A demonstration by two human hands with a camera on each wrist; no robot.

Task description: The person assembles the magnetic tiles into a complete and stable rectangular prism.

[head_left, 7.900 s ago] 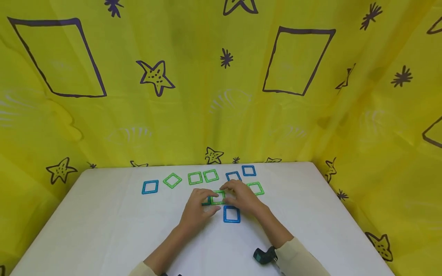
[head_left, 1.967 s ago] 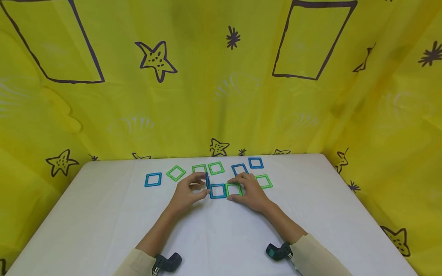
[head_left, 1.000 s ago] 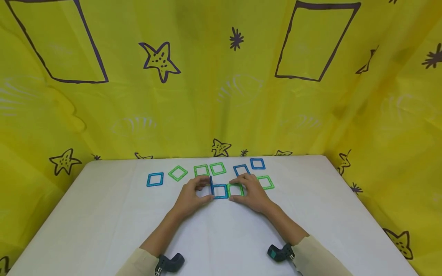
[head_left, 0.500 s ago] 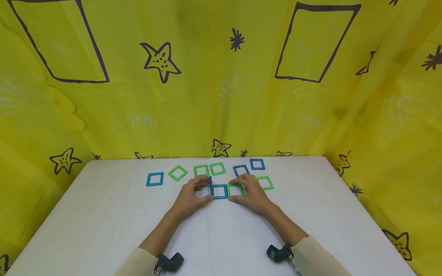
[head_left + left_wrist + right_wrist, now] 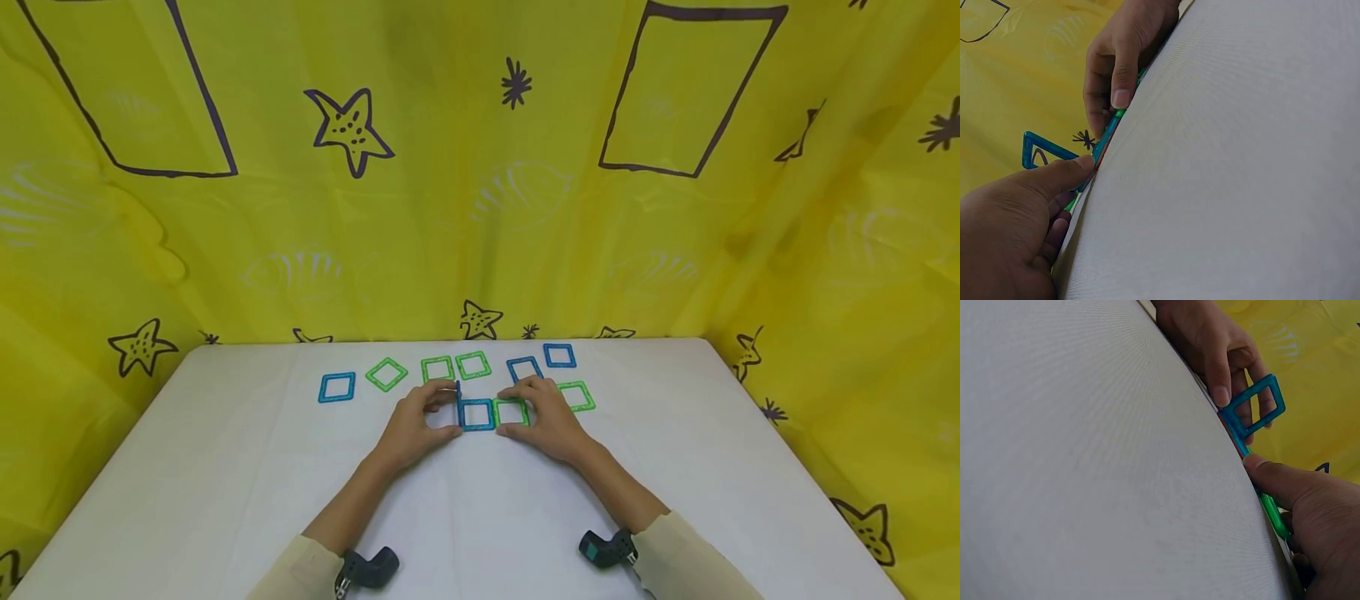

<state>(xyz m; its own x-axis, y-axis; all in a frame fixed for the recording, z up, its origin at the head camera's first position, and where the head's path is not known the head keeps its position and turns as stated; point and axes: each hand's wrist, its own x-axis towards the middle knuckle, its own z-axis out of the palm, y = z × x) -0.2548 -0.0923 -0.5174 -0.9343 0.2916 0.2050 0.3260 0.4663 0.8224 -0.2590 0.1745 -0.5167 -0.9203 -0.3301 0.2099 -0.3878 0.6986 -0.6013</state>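
Note:
In the head view, my left hand (image 5: pixel 411 427) holds a blue square magnetic tile frame (image 5: pixel 459 404) on edge, thumb near its front corner and fingers at its far side. This upright tile (image 5: pixel 1279 394) rises from the left edge of a flat blue square tile (image 5: pixel 477 428). Against the flat blue tile's right edge lies a green square tile (image 5: pixel 513 401). My right hand (image 5: pixel 551 421) grips that green tile between thumb and fingers at its near and far edges. In the left wrist view, the left thumb presses at the base of the upright tile.
Behind the hands on the white table (image 5: pixel 480 517) lie a blue tile (image 5: pixel 337 401), a green tile turned to a diamond (image 5: pixel 386 389), two more green tiles, and two blue tiles. Another green tile (image 5: pixel 581 408) sits beyond the right hand. A yellow patterned curtain (image 5: pixel 420 208) surrounds the table.
Earlier, both hands were at a green tile with a blue tile nearer the front. Since then, blue and green lie side by side, and the left hand has set a blue tile upright.

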